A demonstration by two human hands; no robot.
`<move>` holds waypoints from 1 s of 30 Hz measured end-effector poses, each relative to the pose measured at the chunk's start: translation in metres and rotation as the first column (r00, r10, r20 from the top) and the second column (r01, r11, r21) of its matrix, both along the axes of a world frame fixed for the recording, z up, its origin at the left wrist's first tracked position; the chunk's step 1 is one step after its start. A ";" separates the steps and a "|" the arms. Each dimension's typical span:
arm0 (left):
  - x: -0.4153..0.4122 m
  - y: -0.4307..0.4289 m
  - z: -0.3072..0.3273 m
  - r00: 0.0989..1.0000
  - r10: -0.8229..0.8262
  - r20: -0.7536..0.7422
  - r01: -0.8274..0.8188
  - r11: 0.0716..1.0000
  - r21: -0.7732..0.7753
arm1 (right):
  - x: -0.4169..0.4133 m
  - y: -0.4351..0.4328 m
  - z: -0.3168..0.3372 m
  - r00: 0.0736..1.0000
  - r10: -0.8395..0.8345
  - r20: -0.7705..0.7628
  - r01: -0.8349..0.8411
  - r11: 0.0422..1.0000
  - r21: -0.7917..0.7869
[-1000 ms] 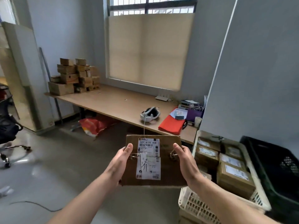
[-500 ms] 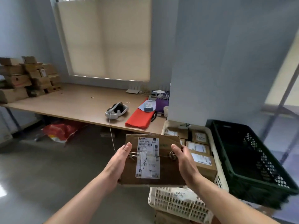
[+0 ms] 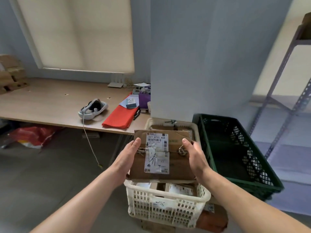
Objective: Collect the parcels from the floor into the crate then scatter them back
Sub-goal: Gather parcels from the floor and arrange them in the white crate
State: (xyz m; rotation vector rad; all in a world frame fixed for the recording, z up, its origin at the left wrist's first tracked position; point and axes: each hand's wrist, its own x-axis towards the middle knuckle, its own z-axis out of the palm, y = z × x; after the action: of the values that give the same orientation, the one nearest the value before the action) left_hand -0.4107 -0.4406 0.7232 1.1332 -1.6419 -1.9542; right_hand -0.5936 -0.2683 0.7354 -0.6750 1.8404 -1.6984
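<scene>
- A brown parcel (image 3: 161, 174) with a white label is held over the white crate (image 3: 168, 211).
- The left hand (image 3: 128, 159) grips the parcel's left edge and the right hand (image 3: 196, 158) grips its right edge. Each thumb presses on top, and the other fingers are hidden underneath.
- More parcels (image 3: 180, 189) lie inside the white crate.
- A dark green crate (image 3: 235, 165) stands just right of the white crate.
- The desk (image 3: 50, 106) lies left of the white crate and behind it.

2 crates (image 3: 168, 210) (image 3: 252, 158), 1 held parcel (image 3: 178, 165)
</scene>
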 end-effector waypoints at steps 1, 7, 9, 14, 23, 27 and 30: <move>-0.009 0.000 0.002 1.000 -0.010 0.001 0.010 1.000 0.004 | -0.008 -0.001 -0.005 1.000 -0.008 0.005 0.008 1.000 0.011; -0.065 -0.013 0.009 0.995 -0.095 0.026 0.095 0.995 0.018 | -0.043 -0.015 -0.004 0.994 -0.104 0.041 0.102 0.994 0.042; -0.083 -0.024 0.008 0.992 -0.122 0.025 0.121 0.992 0.033 | -0.057 -0.024 -0.006 0.989 -0.142 0.043 0.138 0.988 0.071; -0.118 -0.052 -0.004 0.985 -0.157 0.072 0.151 0.985 0.081 | -0.092 -0.049 -0.020 0.979 -0.188 0.080 0.177 0.977 0.120; -0.157 -0.109 -0.011 0.968 -0.210 0.136 0.194 0.973 0.126 | -0.126 -0.101 -0.032 0.980 -0.183 0.076 0.168 0.971 0.171; -0.161 -0.129 -0.010 0.973 -0.155 0.172 0.134 0.982 0.132 | -0.142 -0.138 -0.031 0.996 -0.071 0.045 0.061 0.979 0.197; -0.167 -0.147 -0.005 0.985 -0.075 0.154 0.059 0.993 0.105 | -0.153 -0.167 -0.033 0.998 -0.026 0.051 0.015 0.981 0.193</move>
State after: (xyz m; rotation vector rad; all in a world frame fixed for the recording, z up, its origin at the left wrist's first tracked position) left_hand -0.5773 -0.5871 0.7178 1.3171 -1.6975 -2.0568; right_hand -0.7461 -0.4353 0.7025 -0.5272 1.9486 -1.5106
